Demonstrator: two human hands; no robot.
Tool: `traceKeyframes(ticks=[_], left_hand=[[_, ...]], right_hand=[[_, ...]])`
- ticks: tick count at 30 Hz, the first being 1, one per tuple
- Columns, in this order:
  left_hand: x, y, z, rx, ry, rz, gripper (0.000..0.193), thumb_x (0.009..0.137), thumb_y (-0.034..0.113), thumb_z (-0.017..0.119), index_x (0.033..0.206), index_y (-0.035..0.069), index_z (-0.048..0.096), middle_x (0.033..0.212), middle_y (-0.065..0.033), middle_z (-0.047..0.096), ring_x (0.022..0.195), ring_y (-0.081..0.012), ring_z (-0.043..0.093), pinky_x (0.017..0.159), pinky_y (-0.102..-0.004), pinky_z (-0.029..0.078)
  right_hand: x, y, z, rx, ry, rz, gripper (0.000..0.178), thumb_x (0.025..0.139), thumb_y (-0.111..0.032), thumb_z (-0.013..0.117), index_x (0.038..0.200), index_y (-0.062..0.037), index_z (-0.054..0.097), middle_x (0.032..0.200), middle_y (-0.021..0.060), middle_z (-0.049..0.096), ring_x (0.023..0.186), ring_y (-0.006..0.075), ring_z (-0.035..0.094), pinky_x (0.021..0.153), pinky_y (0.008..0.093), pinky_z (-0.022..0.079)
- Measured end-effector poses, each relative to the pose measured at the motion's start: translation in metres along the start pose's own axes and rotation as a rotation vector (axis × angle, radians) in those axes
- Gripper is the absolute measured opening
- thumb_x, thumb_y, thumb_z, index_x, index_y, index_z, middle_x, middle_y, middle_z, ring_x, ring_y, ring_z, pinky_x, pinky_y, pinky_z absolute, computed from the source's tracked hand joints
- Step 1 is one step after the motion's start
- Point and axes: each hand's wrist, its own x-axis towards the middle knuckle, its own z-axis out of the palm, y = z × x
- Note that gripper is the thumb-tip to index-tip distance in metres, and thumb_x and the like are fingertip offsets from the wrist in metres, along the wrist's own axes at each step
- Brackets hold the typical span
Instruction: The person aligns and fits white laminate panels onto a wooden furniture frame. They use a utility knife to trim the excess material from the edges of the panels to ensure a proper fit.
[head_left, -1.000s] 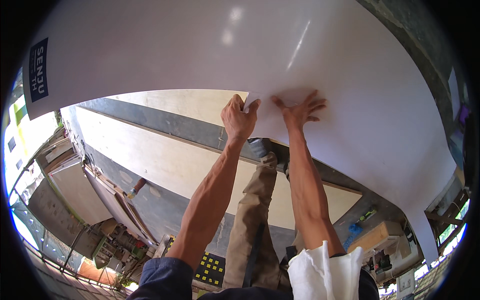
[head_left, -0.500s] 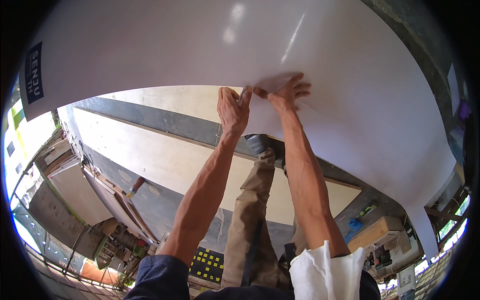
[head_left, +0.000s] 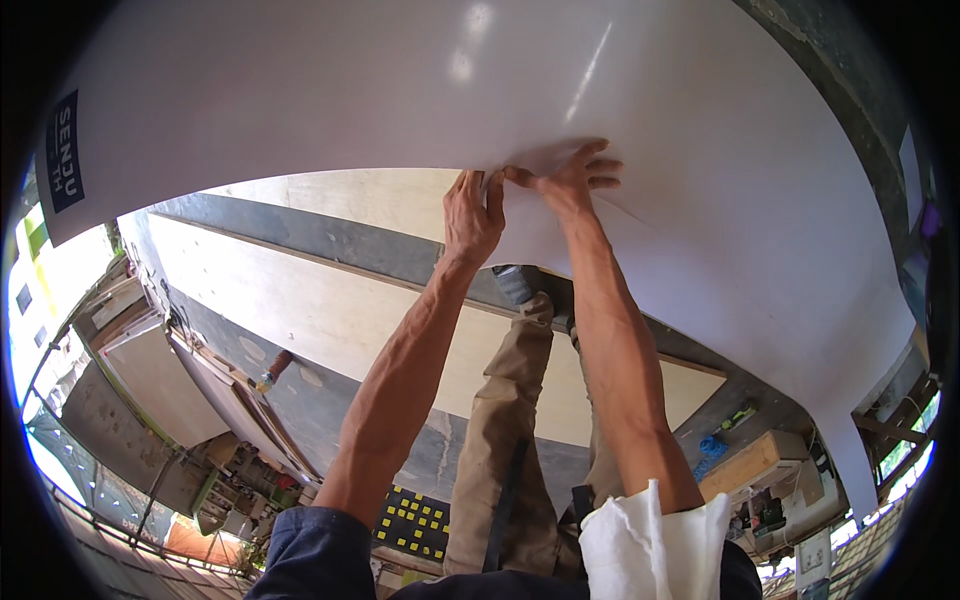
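Note:
A large glossy white sheet (head_left: 330,90) spreads over the upper part of the head view, bearing a dark blue printed block at its left end. My left hand (head_left: 472,222) is closed on the sheet's near edge, thumb against fingers; whether it also holds something small is hidden. Just to its right, my right hand (head_left: 572,185) lies on the sheet with its fingers spread, its thumb reaching toward the left fingertips. Between the two hands the edge folds, and a flap of sheet hangs below the right hand.
Beneath the sheet lie long pale boards (head_left: 350,310) on a grey floor (head_left: 320,375). My shod foot (head_left: 515,283) is beside a board. A brush-like tool (head_left: 273,372) lies at left. A wooden block (head_left: 755,465) and a blue coil (head_left: 712,450) sit at right. Leaning panels (head_left: 165,385) stand far left.
My left hand has shifted slightly right and up along the edge, closer to the right thumb, its fingers more upright. My right hand stays nearly in place. The sheet's left end sits slightly lower.

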Motion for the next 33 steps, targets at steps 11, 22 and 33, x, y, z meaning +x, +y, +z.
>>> traceKeyframes(ticks=[11, 22, 33], left_hand=[[-0.003, -0.008, -0.006, -0.062, -0.087, -0.179, 0.018, 0.097, 0.010, 0.070, 0.087, -0.004, 0.063, 0.078, -0.0118, 0.059, 0.064, -0.0169, 0.055, 0.060, -0.0328, 0.044], [-0.005, -0.026, -0.009, -0.393, -0.163, -0.334, 0.025, 0.099, 0.023, 0.071, 0.093, -0.002, 0.072, 0.080, -0.0037, 0.058, 0.075, -0.0103, 0.049, 0.062, -0.0317, 0.040], [0.015, 0.011, -0.007, -0.068, -0.125, -0.495, 0.035, 0.093, 0.031, 0.067, 0.086, -0.003, 0.073, 0.062, -0.0163, 0.060, 0.054, -0.0265, 0.053, 0.059, -0.0417, 0.044]], right_hand=[[-0.026, -0.012, -0.006, -0.213, 0.003, -0.193, 0.153, 0.068, -0.048, 0.096, 0.160, -0.0023, -0.016, 0.160, 0.0392, -0.026, 0.143, 0.0719, -0.013, 0.094, 0.0886, 0.032], [-0.016, -0.033, -0.024, -0.410, -0.026, -0.624, 0.149, 0.068, -0.040, 0.096, 0.160, -0.0001, -0.013, 0.162, 0.0400, -0.020, 0.147, 0.0654, -0.014, 0.094, 0.0903, 0.030], [-0.011, -0.026, -0.021, -0.373, -0.028, -0.738, 0.148, 0.072, -0.034, 0.096, 0.159, 0.0014, -0.018, 0.157, 0.0442, -0.025, 0.144, 0.0681, -0.019, 0.103, 0.0834, 0.030]])
